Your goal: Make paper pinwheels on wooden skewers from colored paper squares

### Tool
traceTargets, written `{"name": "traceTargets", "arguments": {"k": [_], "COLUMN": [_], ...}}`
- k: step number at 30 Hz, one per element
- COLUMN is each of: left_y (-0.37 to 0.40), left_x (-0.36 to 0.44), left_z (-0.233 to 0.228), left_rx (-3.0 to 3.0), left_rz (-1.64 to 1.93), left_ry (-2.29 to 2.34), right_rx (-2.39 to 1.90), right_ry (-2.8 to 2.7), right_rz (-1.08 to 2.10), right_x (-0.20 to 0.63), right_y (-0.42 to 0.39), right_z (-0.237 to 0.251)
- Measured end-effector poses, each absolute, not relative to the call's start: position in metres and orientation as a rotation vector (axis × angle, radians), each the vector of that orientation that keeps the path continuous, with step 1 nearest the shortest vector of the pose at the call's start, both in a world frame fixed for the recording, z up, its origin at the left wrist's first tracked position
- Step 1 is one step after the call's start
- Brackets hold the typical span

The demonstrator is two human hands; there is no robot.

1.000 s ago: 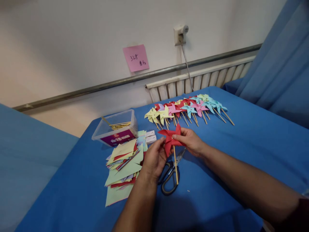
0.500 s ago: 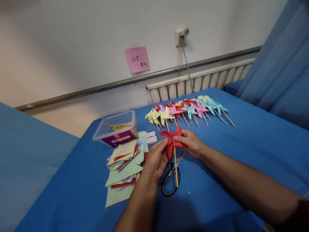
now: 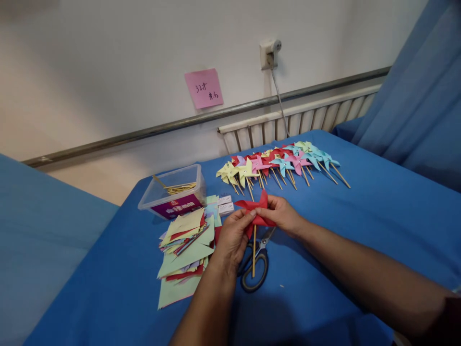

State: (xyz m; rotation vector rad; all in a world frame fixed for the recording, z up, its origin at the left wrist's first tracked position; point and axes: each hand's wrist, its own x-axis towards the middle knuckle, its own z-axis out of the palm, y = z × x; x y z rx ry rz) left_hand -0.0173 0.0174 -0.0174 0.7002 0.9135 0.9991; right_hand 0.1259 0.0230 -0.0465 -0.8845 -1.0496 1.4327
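Red paper is what both hands hold: a red pinwheel [image 3: 257, 211] sits between them, a little above the blue table cover [image 3: 360, 216], near the middle of the table. The left hand [image 3: 232, 238] is closed on the left side of the paper, with its fingertips [image 3: 248, 217] pressing one blade near the centre. The right hand [image 3: 284, 214] grips the right side of the same pinwheel, thumb on top and the other fingers behind the paper. From under the red blades a thin wooden stick [image 3: 254, 252] hangs down, almost straight toward the person. I cannot tell if the stick is already fixed to the paper or only held against it. Directly below the hands lie scissors [image 3: 256, 269] with dark handles on the cover, and the lower end of the stick crosses over them. Just to the left of the left hand there is a loose pile of cut paper squares [image 3: 183, 250] in pale green, yellow and red, some slipping out to the front. Behind this pile stands a clear plastic box [image 3: 173, 192] with more sticks inside, and beside it two small white boxes [image 3: 225, 204]. Further back, beyond the hands, a row of finished pinwheels [image 3: 281, 163] in yellow, pink, red and light blue lies on the cover, their sticks pointing to the front right. On the wall behind, a pink note [image 3: 203, 87] is stuck, and a white socket [image 3: 268, 52] with a cable going down to the radiator [image 3: 306, 117].
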Motion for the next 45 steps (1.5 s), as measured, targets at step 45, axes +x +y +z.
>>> {"name": "traceTargets", "arguments": {"k": [45], "left_y": [0.034], "left_x": [-0.028], "left_z": [-0.005], "left_rx": [0.461], "left_rz": [1.386], "left_ry": [0.990], "right_rx": [-0.821], "right_ry": [-1.302], "right_rz": [1.784], "right_x": [0.109], "right_y": [0.019], "right_z": [-0.059]}}
